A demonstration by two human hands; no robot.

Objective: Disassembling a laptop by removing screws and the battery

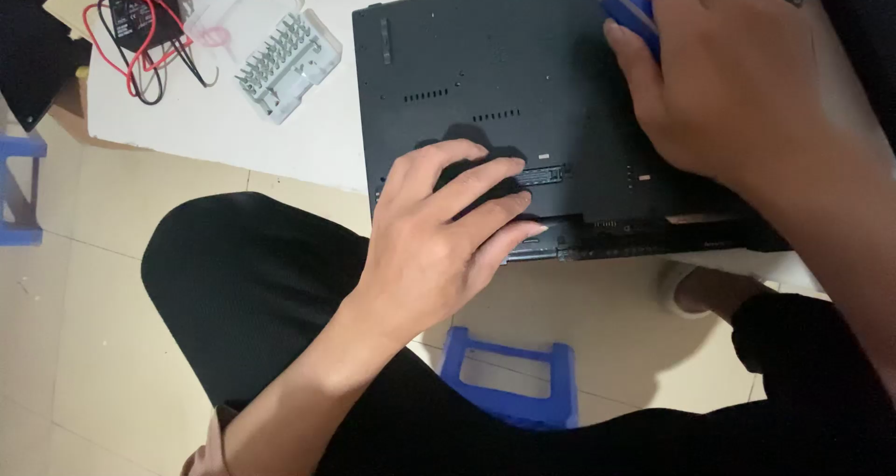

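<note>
Pressing left hand (439,229) flat on upturned laptop (523,93), right hand (737,75) grip clenched around blue screwdriver (627,5)

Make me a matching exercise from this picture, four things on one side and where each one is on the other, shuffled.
Things:
1. screwdriver
2. bit case
3. stool
4. left hand

Places:
A. on the floor under the table edge
B. resting on the near edge of the laptop
C. gripped in the right hand
D. on the white table, left of the laptop

Pairs: 1-C, 2-D, 3-A, 4-B
</note>
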